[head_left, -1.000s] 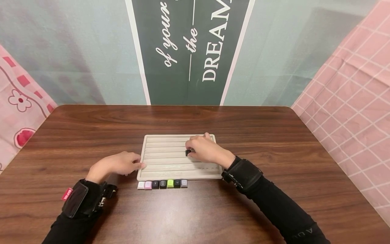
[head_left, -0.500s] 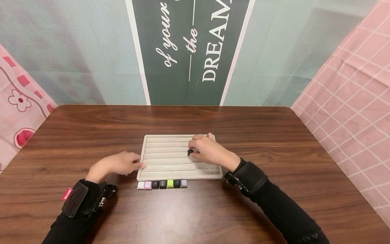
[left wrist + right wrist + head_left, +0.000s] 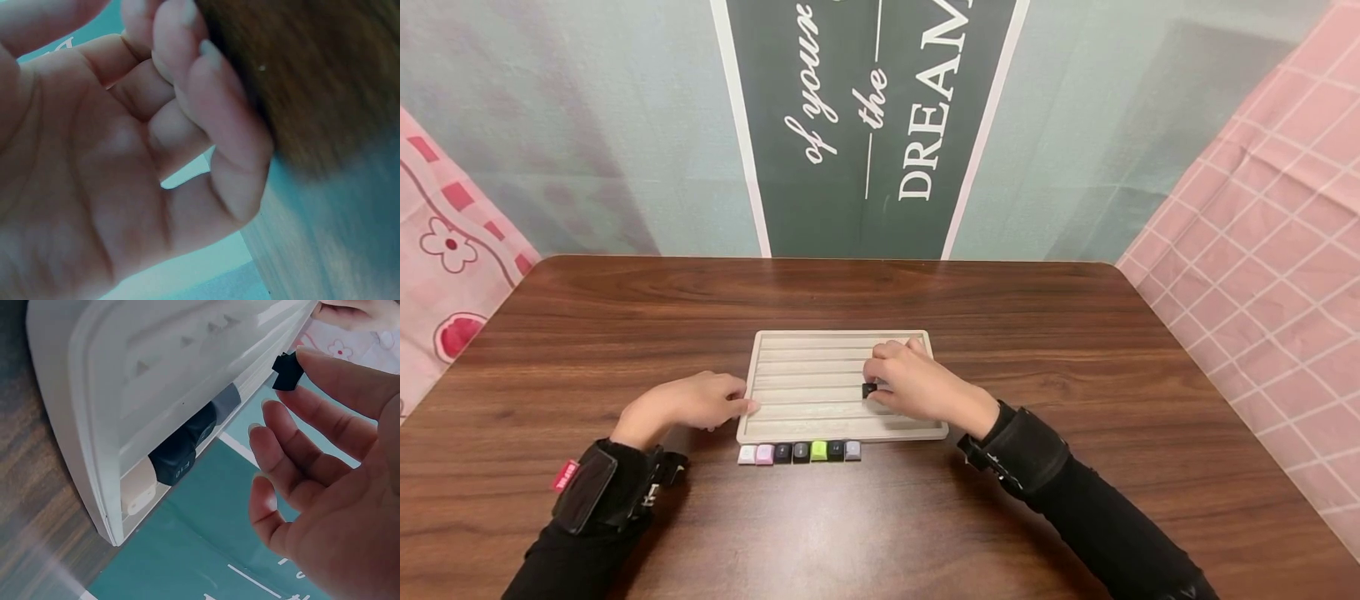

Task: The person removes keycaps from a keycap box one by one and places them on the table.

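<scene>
A pale ribbed tray lies on the table. My right hand is over its right half, pinching a small black keycap between thumb and index finger; the other fingers curl loosely. In the head view, that keycap shows at the fingertips above the slots. My left hand holds the tray's left rim, thumb tip over the edge and the other fingers bent down beside it. The left wrist view shows its curled fingers but not the thumb's contact. Along the tray's near edge runs a row of several keycaps, including white, pink, black, green and grey ones.
In the right wrist view, several keycaps sit in one tray slot at the end: a beige keycap, a black keycap with printed characters, and others beside it. The wooden table meets a curtain at its far edge.
My right hand, with the keycap, has shifted slightly right and then nearer to me over the tray. The left hand, the tray and the keycap row stay where they were.
</scene>
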Action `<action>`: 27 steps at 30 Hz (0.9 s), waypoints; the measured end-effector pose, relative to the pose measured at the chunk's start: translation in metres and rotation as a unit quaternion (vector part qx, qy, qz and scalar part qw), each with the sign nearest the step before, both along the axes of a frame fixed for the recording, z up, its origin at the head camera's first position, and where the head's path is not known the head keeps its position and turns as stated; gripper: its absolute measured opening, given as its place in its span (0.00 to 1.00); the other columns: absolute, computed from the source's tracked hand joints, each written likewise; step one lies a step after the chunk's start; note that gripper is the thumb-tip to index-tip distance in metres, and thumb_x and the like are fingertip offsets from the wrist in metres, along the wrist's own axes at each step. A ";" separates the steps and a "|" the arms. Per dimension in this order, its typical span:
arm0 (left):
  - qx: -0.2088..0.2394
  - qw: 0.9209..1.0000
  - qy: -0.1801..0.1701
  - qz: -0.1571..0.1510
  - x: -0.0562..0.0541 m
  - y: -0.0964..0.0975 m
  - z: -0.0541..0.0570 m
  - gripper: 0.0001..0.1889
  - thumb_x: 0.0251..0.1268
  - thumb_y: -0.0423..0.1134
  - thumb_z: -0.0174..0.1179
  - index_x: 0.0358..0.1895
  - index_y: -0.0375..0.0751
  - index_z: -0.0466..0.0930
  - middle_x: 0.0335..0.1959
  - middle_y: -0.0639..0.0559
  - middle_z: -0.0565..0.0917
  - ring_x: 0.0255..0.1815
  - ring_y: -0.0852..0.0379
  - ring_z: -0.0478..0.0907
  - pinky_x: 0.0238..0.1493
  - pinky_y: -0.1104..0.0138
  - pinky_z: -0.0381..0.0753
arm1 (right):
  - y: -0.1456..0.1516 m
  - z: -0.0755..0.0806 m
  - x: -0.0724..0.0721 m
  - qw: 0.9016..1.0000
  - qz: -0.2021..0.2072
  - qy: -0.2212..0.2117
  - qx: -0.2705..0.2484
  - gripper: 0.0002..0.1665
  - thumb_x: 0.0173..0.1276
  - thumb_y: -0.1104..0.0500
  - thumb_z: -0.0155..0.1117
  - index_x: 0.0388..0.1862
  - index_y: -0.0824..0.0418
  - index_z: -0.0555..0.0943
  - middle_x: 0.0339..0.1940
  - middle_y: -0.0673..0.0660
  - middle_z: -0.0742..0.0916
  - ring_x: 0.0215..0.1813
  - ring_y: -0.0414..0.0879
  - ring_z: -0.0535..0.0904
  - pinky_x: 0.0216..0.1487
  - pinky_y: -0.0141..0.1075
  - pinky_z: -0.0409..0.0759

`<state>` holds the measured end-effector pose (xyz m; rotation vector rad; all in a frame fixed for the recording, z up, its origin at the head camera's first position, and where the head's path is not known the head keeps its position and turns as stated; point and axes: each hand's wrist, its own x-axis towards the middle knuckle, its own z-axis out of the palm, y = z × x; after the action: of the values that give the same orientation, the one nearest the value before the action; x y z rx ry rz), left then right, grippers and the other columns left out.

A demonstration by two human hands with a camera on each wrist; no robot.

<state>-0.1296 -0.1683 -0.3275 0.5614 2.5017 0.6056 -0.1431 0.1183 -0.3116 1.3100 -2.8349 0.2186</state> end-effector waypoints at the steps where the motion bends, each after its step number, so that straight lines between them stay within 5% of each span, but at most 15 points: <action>1: -0.001 1.000 -0.001 0.001 0.000 0.000 0.000 0.13 0.67 0.42 0.51 0.24 0.43 0.68 0.16 0.55 0.70 0.18 0.61 0.68 0.24 0.67 0.67 | 0.000 0.000 0.001 1.000 0.003 0.002 0.001 0.07 0.56 0.57 0.69 0.30 0.56 0.80 0.28 0.49 0.77 0.35 0.42 0.72 0.39 0.38 0.63; 27: 0.003 1.000 -0.006 0.000 -0.001 0.000 -0.001 0.13 0.67 0.43 0.51 0.25 0.42 0.69 0.16 0.54 0.70 0.18 0.61 0.69 0.24 0.67 0.67 | 0.001 0.002 0.027 0.996 0.065 -0.048 0.039 0.09 0.57 0.57 0.67 0.25 0.55 0.74 0.23 0.44 0.69 0.29 0.38 0.65 0.35 0.33 0.59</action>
<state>-0.1304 -0.1681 -0.3280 0.5584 2.4899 0.6159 -0.1166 0.1194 -0.3099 1.5432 -2.8657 0.1782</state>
